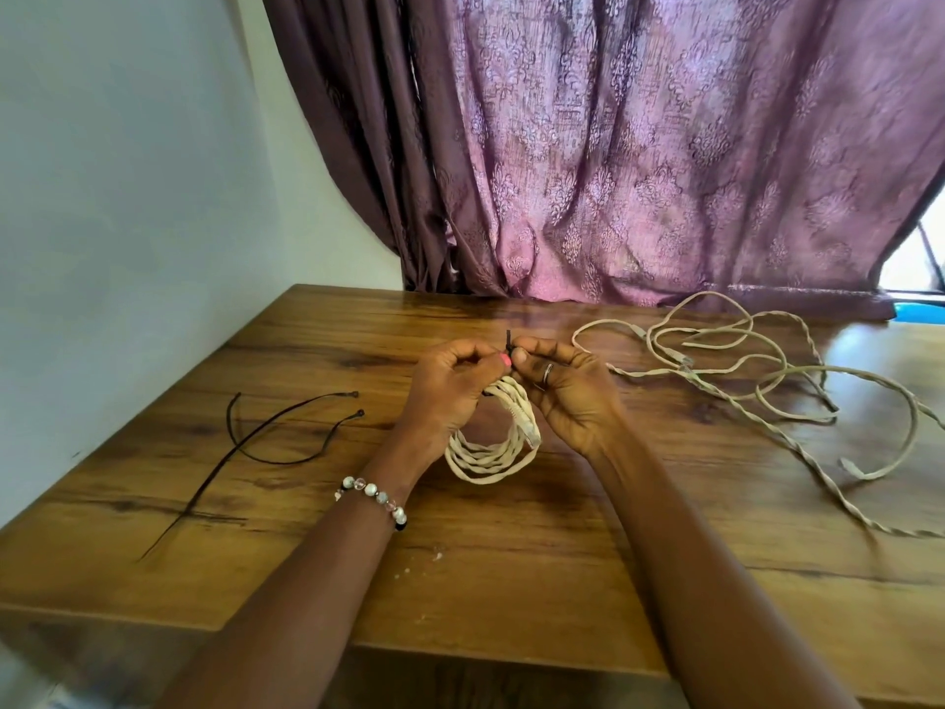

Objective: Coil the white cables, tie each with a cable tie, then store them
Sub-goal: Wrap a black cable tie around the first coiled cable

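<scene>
Both hands, the left hand (450, 373) and right hand (560, 383), pinch a black cable tie (508, 341) atop the coiled white cable (503, 442) above the bench (307, 504); a slipped tail could let the loops spring apart.

Counted on the wooden table (511, 596): one coiled white cable (498, 442); one loose tangle of white cable (767, 381), strand count unclear; two spare black cable ties (286, 427); a third black cable tie (509, 340) at the coil. Two hands, left (450, 386) and right (572, 386). One beaded bracelet (376, 496). One ring (547, 372).
</scene>
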A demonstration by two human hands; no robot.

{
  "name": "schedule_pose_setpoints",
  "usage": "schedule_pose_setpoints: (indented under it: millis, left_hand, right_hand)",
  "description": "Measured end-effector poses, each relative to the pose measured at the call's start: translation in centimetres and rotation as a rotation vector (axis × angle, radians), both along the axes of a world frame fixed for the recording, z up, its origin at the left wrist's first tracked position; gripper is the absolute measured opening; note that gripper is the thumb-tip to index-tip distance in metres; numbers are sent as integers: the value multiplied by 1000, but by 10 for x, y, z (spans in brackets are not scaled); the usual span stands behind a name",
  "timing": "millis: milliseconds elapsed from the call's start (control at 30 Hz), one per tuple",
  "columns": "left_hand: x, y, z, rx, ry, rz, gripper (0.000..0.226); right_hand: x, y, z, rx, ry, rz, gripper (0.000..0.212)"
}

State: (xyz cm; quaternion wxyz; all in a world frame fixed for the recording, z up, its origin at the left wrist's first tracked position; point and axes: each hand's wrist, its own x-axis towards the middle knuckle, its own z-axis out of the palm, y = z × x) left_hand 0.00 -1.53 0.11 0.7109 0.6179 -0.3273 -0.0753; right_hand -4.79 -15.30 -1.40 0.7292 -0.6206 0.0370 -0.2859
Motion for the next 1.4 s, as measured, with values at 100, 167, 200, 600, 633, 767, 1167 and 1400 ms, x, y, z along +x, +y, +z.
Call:
schedule_pose_setpoints:
  millis: [100,167,200,600,633,767,1167,1400]
  left_hand:
    - [2,1,-1,4,-10,5,16]
    - [2,1,-1,8,-16,10,17]
    - [2,1,-1,11,-20,13,17]
    - [5,3,-1,79,49,34,6]
    - [5,4,-1,79,49,33,6]
    - [7,5,-1,97,31,9,7]
    - [5,7,3,76,88,-63,25]
    - [3,8,6,94,76,-87,28]
  right_hand:
    - [-1,-2,0,9,-2,9,25]
    - [-2,-1,0,15,-1,17,25]
    - [-4,-2,0,17,4,23,25]
    - [-18,3,10,11,64,62,54]
    - [-17,3,11,-6,42,74,37]
    - [-16,1,9,-54,22,31,24]
    - [-15,6,8,48,74,135,18]
    - [-21,3,11,97,83,237,16]
